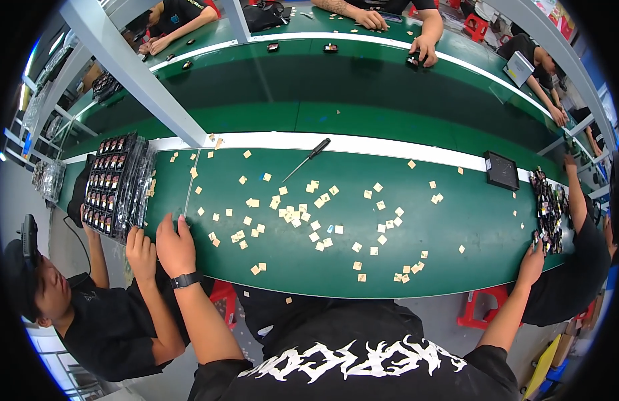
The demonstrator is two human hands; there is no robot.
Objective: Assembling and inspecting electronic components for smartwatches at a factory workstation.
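Device pile [552, 212], long axis near to far

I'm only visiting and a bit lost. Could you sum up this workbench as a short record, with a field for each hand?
Left hand: near the stacked black plastic trays; grip unclear
Right hand: at the loose heap of small dark pieces; grip unclear
Surface: long green tabletop
Middle: scattered small cream square pieces
Far edge: black-handled screwdriver, lying aslant
Far right: shallow black rectangular tray
Neighbour: co-worker's hand beside the left hand
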